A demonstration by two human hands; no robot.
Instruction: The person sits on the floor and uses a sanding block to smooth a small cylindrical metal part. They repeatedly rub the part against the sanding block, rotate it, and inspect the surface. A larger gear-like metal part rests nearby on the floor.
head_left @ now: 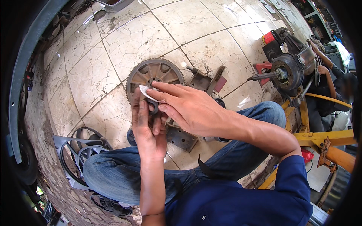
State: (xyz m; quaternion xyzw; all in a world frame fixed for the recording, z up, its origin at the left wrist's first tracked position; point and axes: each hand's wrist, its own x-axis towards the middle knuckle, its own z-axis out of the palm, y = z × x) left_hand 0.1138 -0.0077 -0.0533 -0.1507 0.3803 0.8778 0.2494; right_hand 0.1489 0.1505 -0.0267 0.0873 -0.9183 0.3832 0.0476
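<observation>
My left hand (148,130), blackened at the fingers, is closed round a small dark ring-shaped metal part (154,106). Over the top of that part lies my right hand (188,107), pinching a thin white curved piece (144,91), perhaps sandpaper or cloth, against it. The fingers partly hide both things. Beneath and beyond my hands a rusty flywheel (142,71) with a toothed rim lies flat on the floor. A greasy metal plate with holes (181,138) sits between my legs, just under my right wrist.
Beyond my right wrist lie a metal block (200,81), a brush-like strip (216,79) and a dark red pad (220,84). An axle assembly (288,69) stands at right beside another person's arm (329,81) and a yellow frame (316,138). A fan shroud (68,162) lies left.
</observation>
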